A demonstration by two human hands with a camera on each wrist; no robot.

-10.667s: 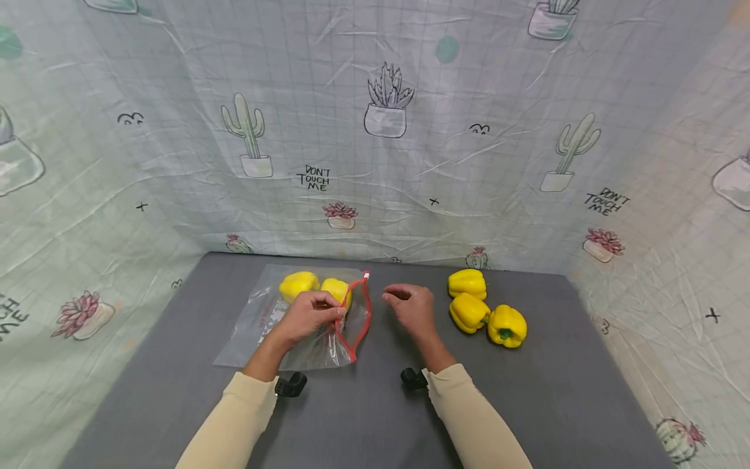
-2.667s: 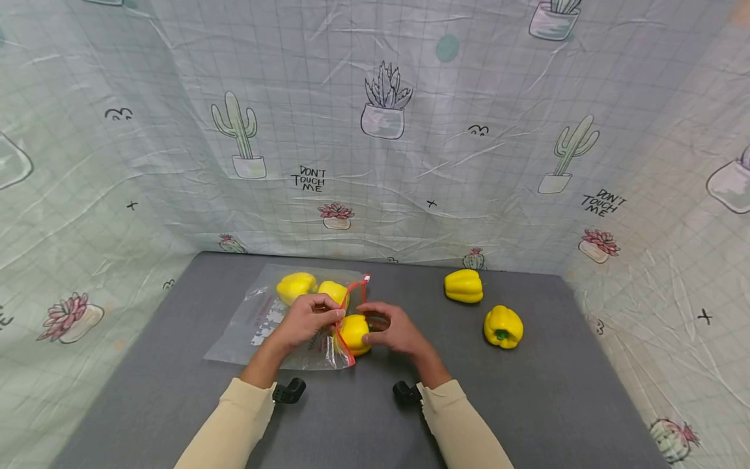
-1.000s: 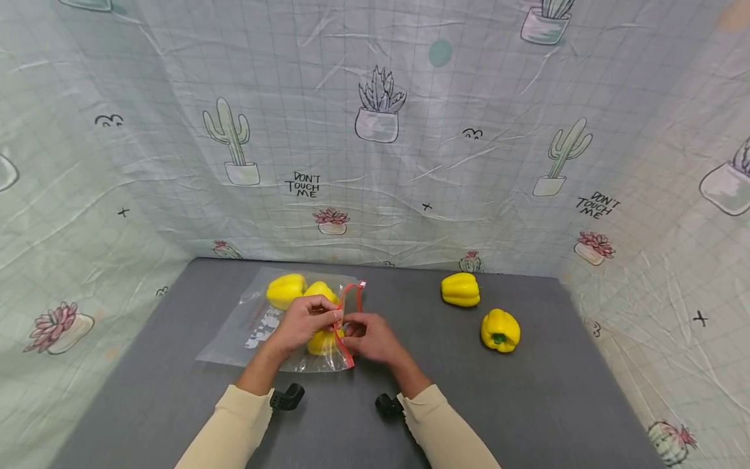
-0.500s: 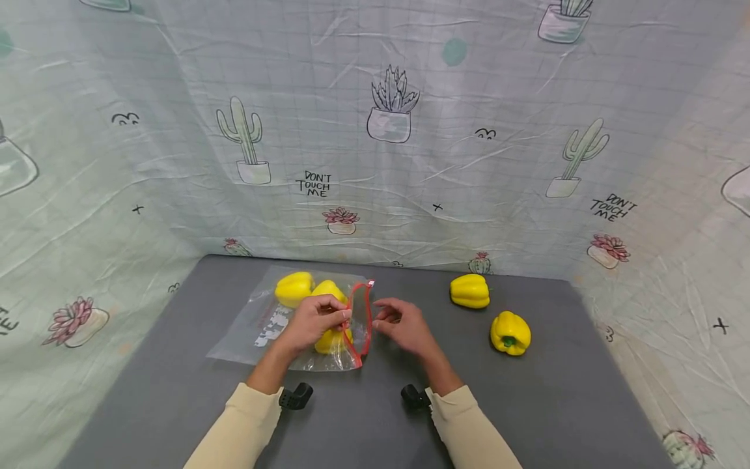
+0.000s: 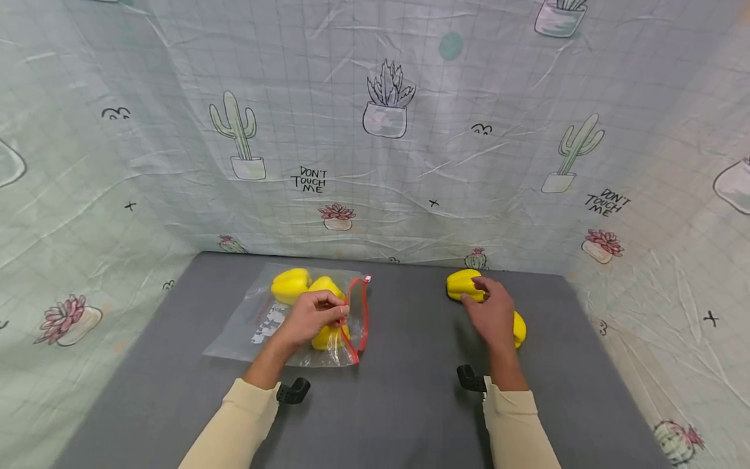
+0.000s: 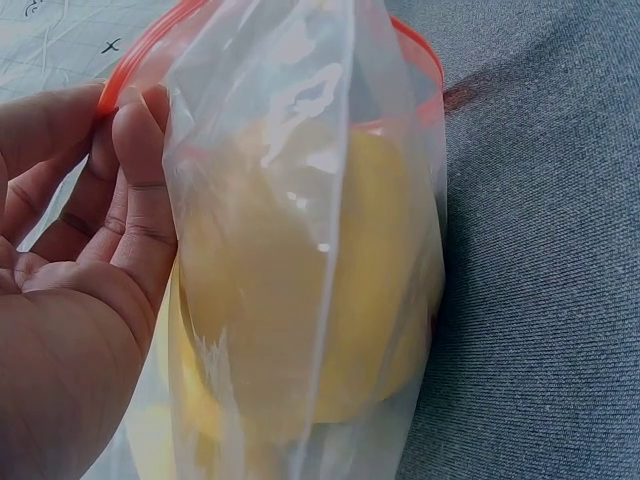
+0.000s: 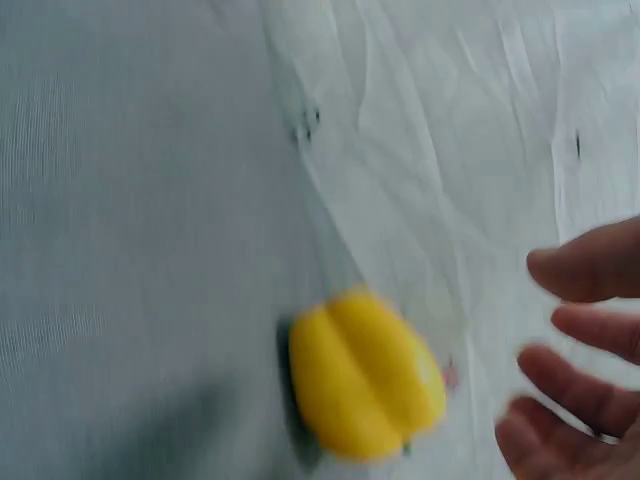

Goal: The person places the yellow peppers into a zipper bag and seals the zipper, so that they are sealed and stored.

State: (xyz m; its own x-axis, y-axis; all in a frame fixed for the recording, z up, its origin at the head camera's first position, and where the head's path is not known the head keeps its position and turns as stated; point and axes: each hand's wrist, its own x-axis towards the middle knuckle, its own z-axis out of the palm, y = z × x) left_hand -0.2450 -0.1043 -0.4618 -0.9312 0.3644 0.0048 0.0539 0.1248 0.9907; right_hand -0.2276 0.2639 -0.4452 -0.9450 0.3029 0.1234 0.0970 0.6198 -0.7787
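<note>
A clear zip bag with a red-edged mouth lies on the left, with several yellow peppers inside. My left hand pinches the red edge of its mouth; the left wrist view shows thumb and fingertips on that rim beside a bagged pepper. On the right, my right hand hovers at the far yellow pepper, fingers spread. In the right wrist view a gap shows between those fingers and the pepper. Another pepper is partly hidden behind the right hand.
The grey table extends between and in front of both arms. A patterned cloth with cactus drawings hangs behind the table and along both sides.
A third pepper has gone from the right side into the bag. My right hand has since left the bag's mouth and moved right to the far pepper. The left hand keeps its pinch.
</note>
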